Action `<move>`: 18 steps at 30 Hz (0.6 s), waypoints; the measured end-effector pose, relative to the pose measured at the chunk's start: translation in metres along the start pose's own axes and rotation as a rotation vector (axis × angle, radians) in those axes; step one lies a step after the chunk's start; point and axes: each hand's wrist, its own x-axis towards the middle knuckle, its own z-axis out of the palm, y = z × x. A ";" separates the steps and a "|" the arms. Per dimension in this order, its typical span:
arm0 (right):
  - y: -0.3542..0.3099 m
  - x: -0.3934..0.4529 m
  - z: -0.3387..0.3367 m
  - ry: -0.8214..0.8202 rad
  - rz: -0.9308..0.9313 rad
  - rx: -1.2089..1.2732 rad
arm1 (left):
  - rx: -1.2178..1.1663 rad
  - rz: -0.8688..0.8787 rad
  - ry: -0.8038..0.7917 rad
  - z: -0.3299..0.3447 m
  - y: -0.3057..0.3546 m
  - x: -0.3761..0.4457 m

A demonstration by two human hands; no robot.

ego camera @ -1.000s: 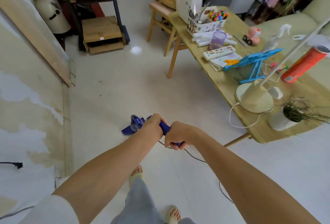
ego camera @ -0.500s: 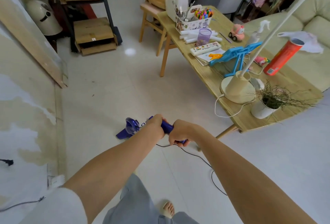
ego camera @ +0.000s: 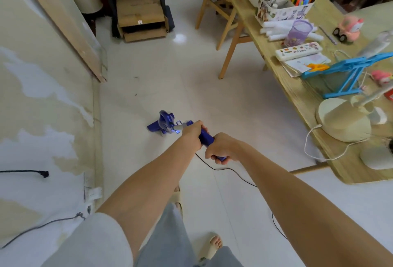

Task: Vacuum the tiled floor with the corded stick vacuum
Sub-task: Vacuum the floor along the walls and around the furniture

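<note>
Both hands are gripping the blue stick vacuum [ego camera: 170,125] at the frame's centre: the left hand [ego camera: 192,133] is clenching the upper handle, the right hand [ego camera: 221,147] wrapping its rear end. The vacuum head is resting on the white tiled floor [ego camera: 170,75], its black cord [ego camera: 234,173] trailing toward lower right.

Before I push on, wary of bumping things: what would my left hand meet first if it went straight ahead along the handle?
The left hand would likely reach the vacuum's purple body, then the tiled floor; depth is uncertain.
</note>
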 end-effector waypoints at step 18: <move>-0.161 0.158 0.040 -0.081 0.057 0.107 | 0.159 0.017 0.092 -0.083 0.154 0.164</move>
